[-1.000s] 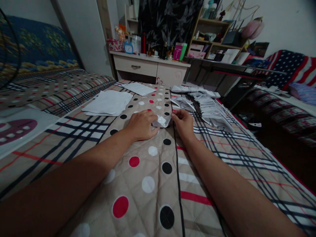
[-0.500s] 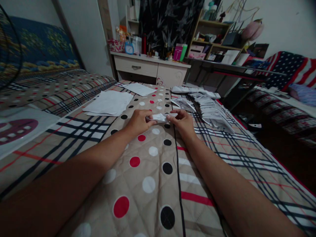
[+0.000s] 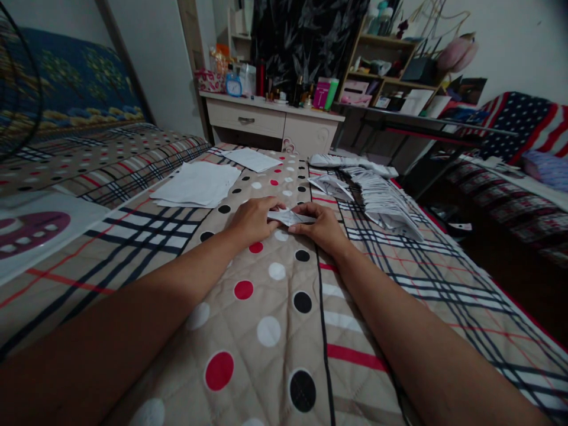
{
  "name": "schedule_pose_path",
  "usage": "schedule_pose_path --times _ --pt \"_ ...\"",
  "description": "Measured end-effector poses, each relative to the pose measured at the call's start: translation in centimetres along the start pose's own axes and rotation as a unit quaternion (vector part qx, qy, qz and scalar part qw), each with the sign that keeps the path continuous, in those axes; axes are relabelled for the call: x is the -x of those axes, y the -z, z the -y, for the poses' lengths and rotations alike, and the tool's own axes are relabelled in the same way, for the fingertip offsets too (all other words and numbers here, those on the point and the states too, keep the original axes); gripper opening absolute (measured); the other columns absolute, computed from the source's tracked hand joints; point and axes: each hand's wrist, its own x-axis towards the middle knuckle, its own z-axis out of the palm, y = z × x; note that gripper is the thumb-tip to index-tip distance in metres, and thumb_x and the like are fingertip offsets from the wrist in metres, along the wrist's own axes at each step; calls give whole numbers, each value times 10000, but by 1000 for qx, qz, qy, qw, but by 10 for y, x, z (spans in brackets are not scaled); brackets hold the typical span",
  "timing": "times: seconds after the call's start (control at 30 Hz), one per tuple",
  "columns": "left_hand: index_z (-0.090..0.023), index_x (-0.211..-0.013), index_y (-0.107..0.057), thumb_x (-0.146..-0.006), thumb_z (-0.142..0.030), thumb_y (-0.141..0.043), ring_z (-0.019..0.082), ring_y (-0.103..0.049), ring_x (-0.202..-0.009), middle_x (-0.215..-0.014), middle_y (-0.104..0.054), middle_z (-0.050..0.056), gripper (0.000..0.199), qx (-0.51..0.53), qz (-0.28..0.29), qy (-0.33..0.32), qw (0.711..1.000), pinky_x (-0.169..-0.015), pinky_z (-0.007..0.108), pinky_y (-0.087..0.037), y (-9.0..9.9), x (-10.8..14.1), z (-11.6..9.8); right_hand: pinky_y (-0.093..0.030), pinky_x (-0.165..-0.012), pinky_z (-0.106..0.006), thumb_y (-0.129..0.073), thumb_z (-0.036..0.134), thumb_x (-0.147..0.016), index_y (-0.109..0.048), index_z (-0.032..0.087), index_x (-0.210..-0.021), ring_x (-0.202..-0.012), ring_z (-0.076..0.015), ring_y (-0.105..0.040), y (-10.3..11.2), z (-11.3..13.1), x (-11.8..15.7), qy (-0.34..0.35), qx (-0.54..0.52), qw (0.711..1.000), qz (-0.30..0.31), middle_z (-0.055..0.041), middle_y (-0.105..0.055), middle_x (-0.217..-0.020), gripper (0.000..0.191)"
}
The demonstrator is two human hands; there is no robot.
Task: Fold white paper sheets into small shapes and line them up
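A small folded piece of white paper (image 3: 290,218) is held between my two hands, low over the patterned bedspread (image 3: 275,307). My left hand (image 3: 256,218) pinches its left end, the fingers partly hidden behind one another. At the other end, my right hand (image 3: 323,226) grips the paper between thumb and fingers. To the left lies a stack of white paper sheets (image 3: 197,184), with more white sheets (image 3: 252,160) behind it. On the right, a row of folded paper pieces (image 3: 384,201) is packed closely together, beside a smaller folded piece (image 3: 331,186).
Behind the row lies a long pale folded bundle (image 3: 352,164). A white plastic bag with a pink print (image 3: 89,222) is at the left. Beyond the bed stand a white dresser (image 3: 248,118) and a shelf desk (image 3: 399,80). The bed's right edge drops to a dark floor.
Both hands have shifted their grip on the folded paper. My right thumb and fingers now lie further over it, and its face is turned more toward me.
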Motion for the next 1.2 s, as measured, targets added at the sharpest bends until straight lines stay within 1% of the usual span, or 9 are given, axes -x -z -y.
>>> schedule_pose_path --times 0.17,0.27,0.37,0.47,0.6,0.8,0.93,1.03,1.2 --pt "-201 -958 -749 -740 -209 -676 227 -674 -880 -971 -731 63 230 -25 12 -21 999 -771 325 -502 -2 -1 2 -427 -627 -249 -821 267 -546 -714 145 -860 -661 -132 -580 -1 -3 -1 11 12 1000 12 3 -695 -762 354" --pt "-206 -929 -752 -764 -260 -698 216 -662 -838 -936 -726 55 181 -37 20 -22 999 -736 316 -487 -1 -1 -2 -381 -560 -236 -801 253 -559 -715 145 -772 -583 -113 -524 -1 -3 -1 0 23 1000 -5 17 -661 -664 254" --pt "-220 -916 -752 -807 -312 -685 220 -655 -819 -891 -725 54 157 -67 34 -28 997 -705 316 -468 0 -1 -8 -382 -552 -236 -787 226 -559 -713 150 -704 -573 -113 -517 -3 1 -1 1 41 999 -28 12 -659 -639 179" --pt "-225 -898 -751 -834 -285 -657 221 -656 -819 -872 -727 51 129 -97 49 -33 994 -681 309 -452 1 -2 -13 -394 -554 -239 -792 221 -551 -713 155 -673 -587 -123 -536 -5 5 0 5 53 997 -47 2 -674 -645 160" --pt "-240 -841 -746 -842 -273 -635 217 -660 -799 -849 -732 41 116 -96 33 -16 995 -631 296 -428 0 -2 -13 -386 -534 -241 -804 271 -562 -722 155 -672 -569 -126 -529 -8 7 2 13 55 997 -51 -6 -680 -636 180" --pt "-256 -830 -759 -793 -311 -699 237 -661 -756 -792 -730 47 89 -95 30 27 995 -620 308 -420 1 -3 -6 -385 -563 -254 -771 309 -635 -737 148 -721 -590 -140 -551 -5 1 0 36 93 994 -55 -11 -688 -650 186" --pt "-258 -845 -775 -740 -408 -756 254 -656 -739 -763 -729 58 185 -119 36 66 990 -618 319 -432 3 -6 2 -379 -573 -259 -770 335 -662 -728 139 -726 -602 -145 -552 0 2 -1 28 137 988 -59 -14 -678 -650 211" --pt "-269 -885 -782 -693 -379 -799 246 -646 -717 -777 -735 56 222 -104 51 71 991 -603 314 -434 4 -7 9 -377 -576 -254 -787 298 -639 -721 141 -750 -617 -144 -556 2 5 0 17 168 984 -54 -7 -681 -671 203" --pt "-244 -870 -776 -666 -310 -809 220 -628 -669 -764 -732 57 217 -87 43 61 993 -564 293 -414 2 -5 14 -395 -593 -247 -764 167 -596 -716 156 -784 -640 -148 -575 3 8 2 27 209 977 -31 9 -687 -704 194"
